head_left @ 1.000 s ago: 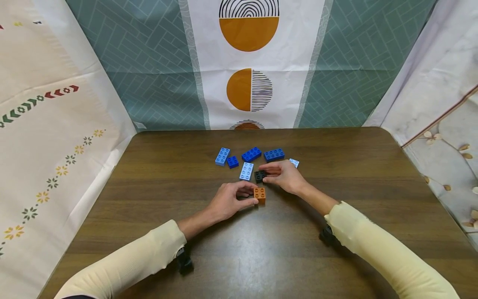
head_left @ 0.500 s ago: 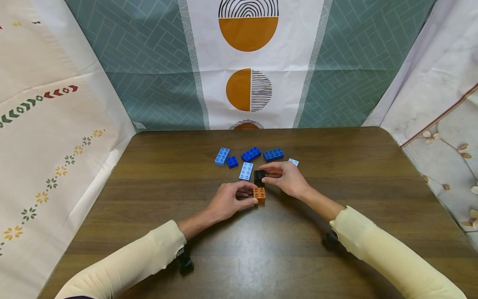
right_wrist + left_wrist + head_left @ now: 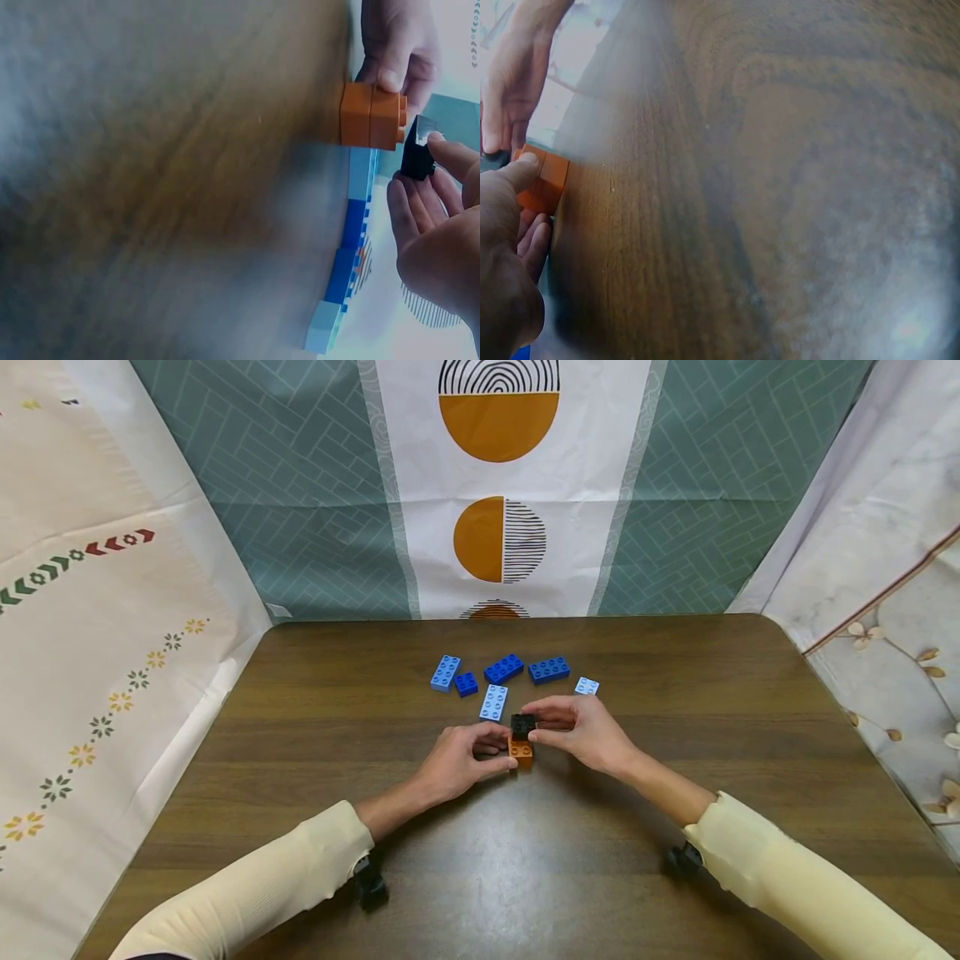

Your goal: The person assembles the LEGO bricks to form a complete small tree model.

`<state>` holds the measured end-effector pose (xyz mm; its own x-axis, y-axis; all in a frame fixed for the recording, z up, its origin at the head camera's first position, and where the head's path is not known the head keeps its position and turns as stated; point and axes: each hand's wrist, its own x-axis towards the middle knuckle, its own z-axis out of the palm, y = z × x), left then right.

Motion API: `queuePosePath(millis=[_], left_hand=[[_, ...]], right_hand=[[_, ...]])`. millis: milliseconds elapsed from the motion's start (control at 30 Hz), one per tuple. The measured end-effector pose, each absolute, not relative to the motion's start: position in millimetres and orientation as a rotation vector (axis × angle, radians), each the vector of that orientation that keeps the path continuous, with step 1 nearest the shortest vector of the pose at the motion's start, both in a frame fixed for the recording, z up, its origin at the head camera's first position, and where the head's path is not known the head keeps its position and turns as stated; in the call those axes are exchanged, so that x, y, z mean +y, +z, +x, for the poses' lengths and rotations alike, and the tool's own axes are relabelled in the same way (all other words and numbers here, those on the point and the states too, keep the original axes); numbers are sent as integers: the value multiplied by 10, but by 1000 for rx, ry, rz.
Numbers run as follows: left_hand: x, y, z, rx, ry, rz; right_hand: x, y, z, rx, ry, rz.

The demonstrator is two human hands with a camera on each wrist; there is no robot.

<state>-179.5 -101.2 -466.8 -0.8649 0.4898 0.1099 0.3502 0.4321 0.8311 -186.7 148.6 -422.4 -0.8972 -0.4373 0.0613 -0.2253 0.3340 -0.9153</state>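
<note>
In the head view my left hand [image 3: 456,765] pinches a stack of orange toy bricks [image 3: 521,757] standing on the table. The right wrist view shows a seam in this orange stack [image 3: 370,115], so two bricks appear joined, with studs facing up. My right hand [image 3: 591,735] pinches a small black brick [image 3: 522,727] between thumb and fingers. The black brick [image 3: 417,152] is held just above the orange studs, slightly tilted, with a small gap between them. From the head camera it covers the rear orange studs.
Behind the hands on the wooden table [image 3: 337,693] lie a pale blue long brick [image 3: 493,702], a light blue long brick [image 3: 446,672], a small dark blue brick [image 3: 466,684], two blue long bricks [image 3: 504,669] and a small pale blue brick [image 3: 587,686].
My right hand has lifted the black brick off the table and brought it toward me, over the orange stack. The left hand has stayed in place on the orange bricks.
</note>
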Motion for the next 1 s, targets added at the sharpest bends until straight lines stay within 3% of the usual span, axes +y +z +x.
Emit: queuePosePath(millis=[1000], left_hand=[[-1012, -4653, -1792, 2514, 1410, 737]], right_hand=[[1472, -4272, -1708, 2392, -1553, -631]])
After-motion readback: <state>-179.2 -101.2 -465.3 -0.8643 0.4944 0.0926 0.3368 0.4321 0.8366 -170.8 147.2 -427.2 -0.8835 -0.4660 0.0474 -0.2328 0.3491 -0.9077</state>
